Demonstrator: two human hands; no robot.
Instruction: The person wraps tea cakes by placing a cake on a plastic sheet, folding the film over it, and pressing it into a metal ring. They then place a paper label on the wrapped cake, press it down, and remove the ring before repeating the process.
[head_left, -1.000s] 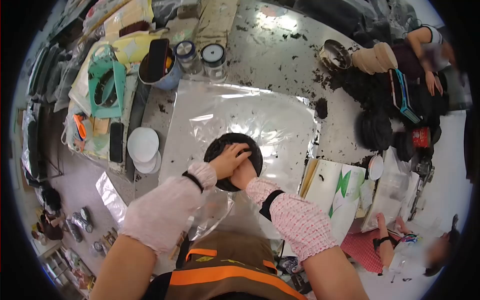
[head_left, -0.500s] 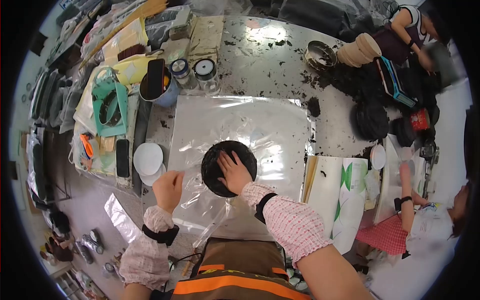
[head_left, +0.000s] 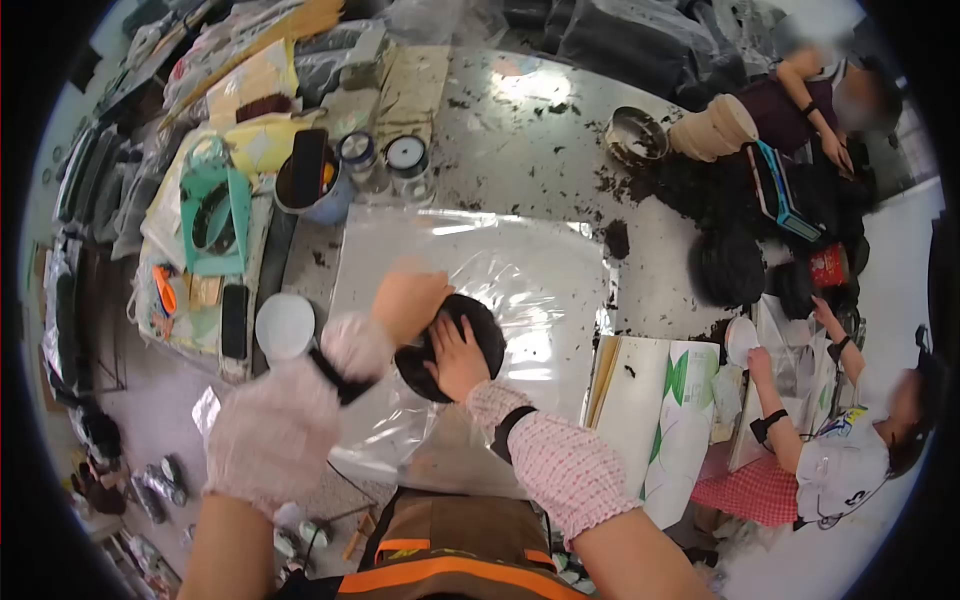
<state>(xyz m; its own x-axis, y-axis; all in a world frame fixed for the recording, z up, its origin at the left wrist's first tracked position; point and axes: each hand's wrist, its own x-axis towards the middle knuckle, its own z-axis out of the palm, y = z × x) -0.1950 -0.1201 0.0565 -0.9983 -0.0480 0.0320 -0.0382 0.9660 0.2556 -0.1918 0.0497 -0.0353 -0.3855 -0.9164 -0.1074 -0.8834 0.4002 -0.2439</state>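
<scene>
A round black cake-like disc (head_left: 487, 332) lies on a large clear plastic sheet (head_left: 540, 400) spread over the table in front of me. My right hand (head_left: 460, 360) rests on top of it, fingers spread flat. Just at its upper left edge is my left hand (head_left: 412, 298), blurred by motion, with the fingers curled in; whatever they may pinch is hidden. Both forearms wear pink-patterned sleeves and black wrist bands. Left of the sheet sits a round white disc (head_left: 285, 328).
On the left stand a green plastic holder (head_left: 213, 230), a phone (head_left: 234, 322), a bucket (head_left: 318, 208) and two lidded jars (head_left: 407, 172). Dark crumbs surround a metal bowl (head_left: 637, 137). A printed roll (head_left: 680, 430) lies right. Two other people work along the right side.
My left hand has moved up and right, from beside the white disc to the black disc's edge. My right hand stays flat on it. The view has shifted slightly.
</scene>
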